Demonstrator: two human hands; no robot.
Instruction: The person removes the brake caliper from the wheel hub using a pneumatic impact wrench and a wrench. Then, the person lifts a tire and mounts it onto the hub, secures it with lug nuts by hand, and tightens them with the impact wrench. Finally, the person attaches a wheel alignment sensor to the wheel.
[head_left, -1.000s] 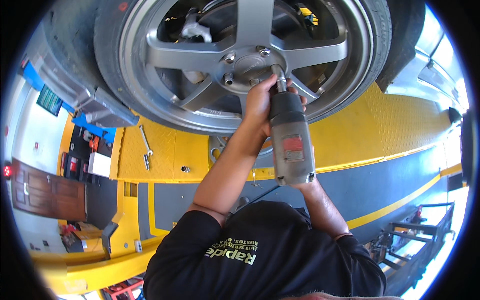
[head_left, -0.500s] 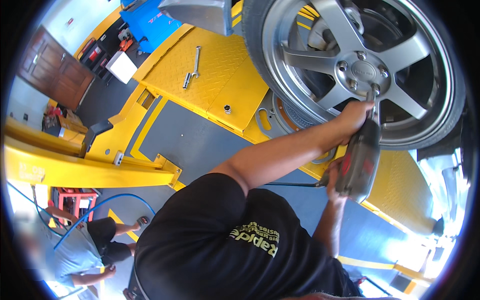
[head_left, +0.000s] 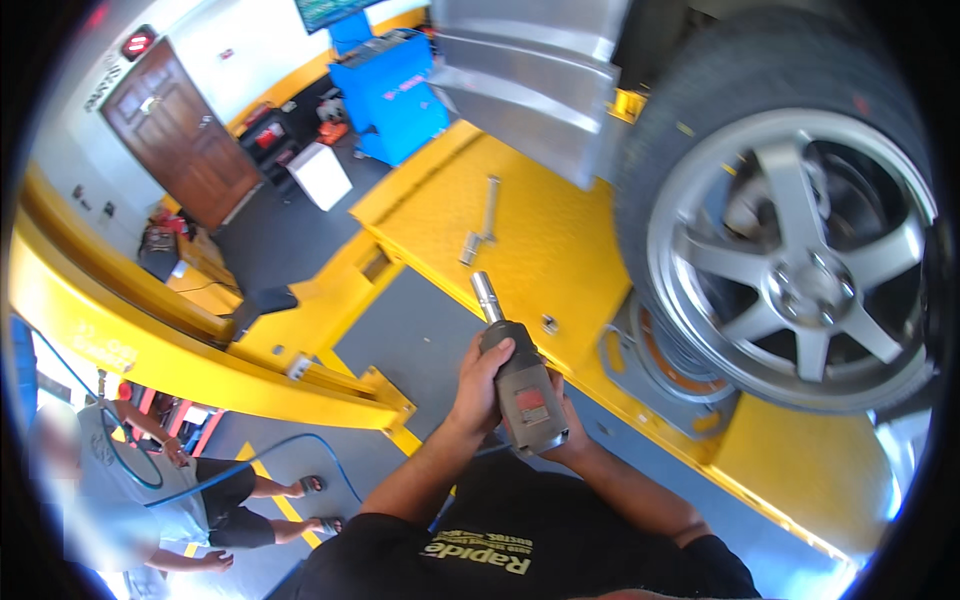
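We are holding the impact wrench (head_left: 522, 385) in both hands, away from the wheel (head_left: 800, 270), with its long socket (head_left: 486, 296) pointing up and toward the yellow lift platform (head_left: 540, 240). Our left hand (head_left: 483, 385) is wrapping closed around the front of the wrench body, and our right hand (head_left: 555, 435) is closing on the handle below it, mostly hidden behind the tool. We are judging that this is a pause between bolts: the tool is off the hub, so the next move is asking us to bring the socket to the wheel centre and line it straight on a nut.

To the left of the wheel, a metal bar tool (head_left: 482, 222) is lying on the platform. Farther left of the wheel a blue machine (head_left: 392, 92) and a brown door (head_left: 182, 135) are standing. Far left of the wheel another person (head_left: 150, 500) is crouching with a blue air hose (head_left: 250, 460). Nothing is blocking the way from wrench to wheel
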